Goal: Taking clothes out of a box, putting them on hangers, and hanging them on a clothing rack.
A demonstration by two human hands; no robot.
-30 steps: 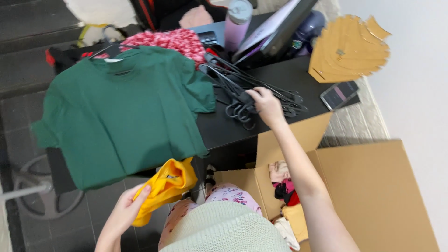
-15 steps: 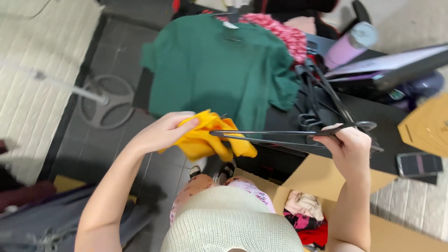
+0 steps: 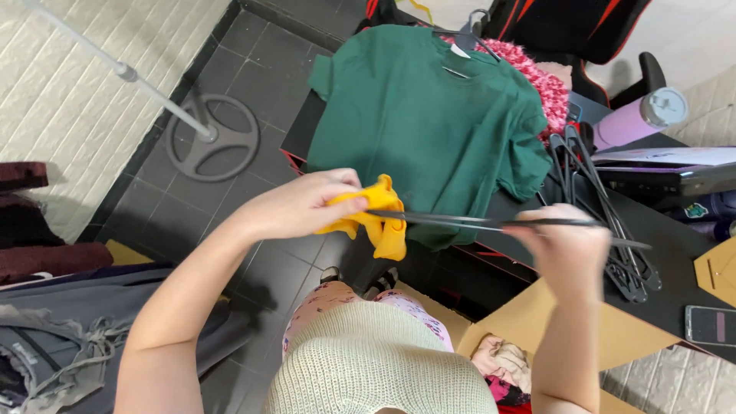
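My left hand (image 3: 307, 203) grips a bunched yellow garment (image 3: 376, 218) in front of me, above the dark floor. My right hand (image 3: 563, 241) holds a thin black hanger (image 3: 475, 222) level, its left tip reaching the yellow garment by my left fingers. A green t-shirt (image 3: 422, 123) lies spread flat on the black table (image 3: 667, 253) beyond both hands, with a hanger at its collar. A pile of black hangers (image 3: 613, 222) rests on the table just behind my right hand.
A pink knit item (image 3: 540, 80) lies past the green shirt. A lilac tumbler (image 3: 640, 119), a laptop (image 3: 675, 165) and a phone (image 3: 709, 323) sit on the table's right. An open cardboard box (image 3: 529, 337) with clothes is below. A clothes-rack base (image 3: 211, 146) stands on the left floor.
My right hand took a hanger from the pile and brought it level in front of me. My left hand raised the yellow garment to meet the hanger's end.
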